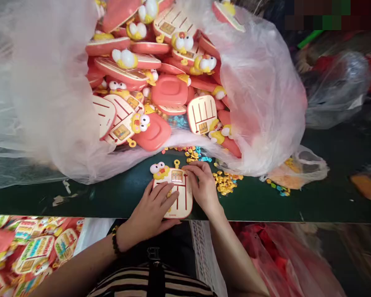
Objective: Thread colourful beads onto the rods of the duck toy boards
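The clear bag (266,95) at 12 o'clock is cut off above, and the left hand (151,210) hides half the duck board (185,202). The board lies on a dark green table (111,198), with beads (224,183) at 3 o'clock. The left fingers spread flat on it; the right hand (204,187) curls at its top edge, and I can't tell its grip.

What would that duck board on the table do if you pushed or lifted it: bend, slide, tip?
Probably stiff: the duck board looks like moulded plastic and lies flat. Likely light and thin, so it should slide on the table rather than tip.
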Available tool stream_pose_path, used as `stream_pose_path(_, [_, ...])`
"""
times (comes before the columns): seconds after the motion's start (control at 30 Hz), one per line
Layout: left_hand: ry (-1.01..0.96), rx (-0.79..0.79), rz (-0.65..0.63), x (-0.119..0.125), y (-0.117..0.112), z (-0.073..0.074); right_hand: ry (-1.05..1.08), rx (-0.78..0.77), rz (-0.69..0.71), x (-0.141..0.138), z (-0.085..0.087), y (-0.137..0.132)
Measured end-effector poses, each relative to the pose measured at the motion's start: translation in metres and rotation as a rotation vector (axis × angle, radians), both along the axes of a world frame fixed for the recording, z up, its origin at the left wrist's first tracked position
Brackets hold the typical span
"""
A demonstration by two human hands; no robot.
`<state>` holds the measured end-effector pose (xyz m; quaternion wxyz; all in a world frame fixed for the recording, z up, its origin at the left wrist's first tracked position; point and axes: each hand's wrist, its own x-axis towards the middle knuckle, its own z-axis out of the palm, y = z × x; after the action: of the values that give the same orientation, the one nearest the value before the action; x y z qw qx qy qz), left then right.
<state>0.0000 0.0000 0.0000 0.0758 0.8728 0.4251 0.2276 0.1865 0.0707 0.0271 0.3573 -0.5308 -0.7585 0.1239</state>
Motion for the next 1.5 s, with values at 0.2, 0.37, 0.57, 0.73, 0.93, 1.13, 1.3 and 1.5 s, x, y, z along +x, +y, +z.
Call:
stream_pose_path(0.2, [-0.006, -0.021, -0.011, -0.002, 0.0, 0.003, -0.067, 0.05, 0.028, -0.003, -0.014, -0.009])
stream_pose_path(0.37, [-0.045, -0.039, 0.006, -0.002, 0.0, 0.0, -0.105, 0.067, -0.001, 0.007, -0.018, -0.023])
stream_pose_path(0.57, [-0.053, -0.041, 0.007, -0.002, -0.001, -0.001, 0.007, 0.026, -0.089, 0.003, -0.016, -0.027])
stream_pose_path(0.73, [-0.051, -0.036, 0.011, -0.001, -0.001, 0.001, 0.019, 0.028, -0.072, -0.002, -0.017, -0.022])
stream_pose_path(0.93, [-0.041, -0.036, 0.007, -0.001, -0.001, 0.002, -0.166, 0.012, -0.016, 0.005, -0.018, -0.036])
stream_pose_path(1.13, [-0.038, -0.051, -0.002, -0.001, -0.003, 0.001, -0.207, 0.028, 0.012, -0.002, -0.013, -0.064])
stream_pose_path(1.3, [-0.074, -0.076, 0.007, 0.001, -0.004, -0.002, -0.203, 0.065, 0.093, -0.014, -0.015, -0.067])
stream_pose_path(1.5, [-0.065, -0.071, 0.016, 0.001, -0.005, -0.001, -0.036, 0.098, -0.051, 0.014, -0.001, -0.032])
